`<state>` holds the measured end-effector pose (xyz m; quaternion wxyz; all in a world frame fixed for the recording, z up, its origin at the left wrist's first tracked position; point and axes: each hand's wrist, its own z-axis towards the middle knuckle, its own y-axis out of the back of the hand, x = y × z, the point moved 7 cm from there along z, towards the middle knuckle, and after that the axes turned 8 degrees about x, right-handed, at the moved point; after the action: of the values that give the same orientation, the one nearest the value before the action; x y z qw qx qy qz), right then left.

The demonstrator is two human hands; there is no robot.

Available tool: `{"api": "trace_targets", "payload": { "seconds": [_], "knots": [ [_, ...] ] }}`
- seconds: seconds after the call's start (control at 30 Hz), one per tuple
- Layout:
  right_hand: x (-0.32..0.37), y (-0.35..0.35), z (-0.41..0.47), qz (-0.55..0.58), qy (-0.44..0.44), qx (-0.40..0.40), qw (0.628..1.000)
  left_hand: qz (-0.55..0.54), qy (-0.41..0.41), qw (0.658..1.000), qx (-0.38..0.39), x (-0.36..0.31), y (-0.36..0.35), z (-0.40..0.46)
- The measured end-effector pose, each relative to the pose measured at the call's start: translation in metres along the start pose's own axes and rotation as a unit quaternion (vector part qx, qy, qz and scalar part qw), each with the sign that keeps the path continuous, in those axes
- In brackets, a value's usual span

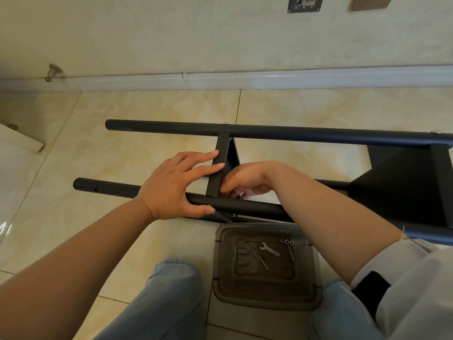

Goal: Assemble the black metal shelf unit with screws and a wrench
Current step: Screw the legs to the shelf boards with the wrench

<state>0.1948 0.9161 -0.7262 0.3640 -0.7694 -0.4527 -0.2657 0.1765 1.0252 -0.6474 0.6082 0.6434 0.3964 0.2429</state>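
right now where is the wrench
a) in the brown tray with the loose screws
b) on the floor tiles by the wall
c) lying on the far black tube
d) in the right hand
a: the wrench lies in the brown tray among the loose screws, near the person's knees, and neither hand touches it; the left hand and right hand are both up at the shelf frame.

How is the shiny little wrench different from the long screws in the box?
The flat silver wrench is wide, with a forked open end; the long thin silver screws are round rods with small heads. There is one wrench, but several screws. All lie loose in the clear brown plastic box.
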Motion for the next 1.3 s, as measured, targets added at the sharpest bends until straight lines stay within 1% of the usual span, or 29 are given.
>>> {"api": "trace_targets", "payload": {
  "seconds": [0.2, 0.33, 0.53, 0.8, 1.3],
  "knots": [
    [0.0029, -0.0004, -0.0034, 0.009, 0.009, -0.002, 1.000, 0.000, -0.001, 1.000, -0.002, -0.0004, 0.0003, 0.0002],
    [0.0008, -0.0022, -0.0007, -0.009, -0.006, 0.004, 1.000, 0.000, -0.004, 1.000, -0.003, -0.0008, 0.0008, 0.0000],
    [0.0033, -0.0033, -0.0041, 0.021, 0.012, 0.009, 1.000, 0.000, -0.007, 1.000, -0.006, -0.0009, 0.0002, 0.0000],
    [0.0040, -0.0049, -0.0045, 0.010, 0.009, 0.018, 1.000, -0.001, -0.009, 1.000, -0.007, -0.0008, 0.0014, -0.0003],
    [0.0010, -0.0036, -0.0014, 0.007, 0.001, 0.007, 1.000, 0.000, -0.007, 1.000, -0.006, -0.0015, 0.0017, -0.0001]
  ]
}}
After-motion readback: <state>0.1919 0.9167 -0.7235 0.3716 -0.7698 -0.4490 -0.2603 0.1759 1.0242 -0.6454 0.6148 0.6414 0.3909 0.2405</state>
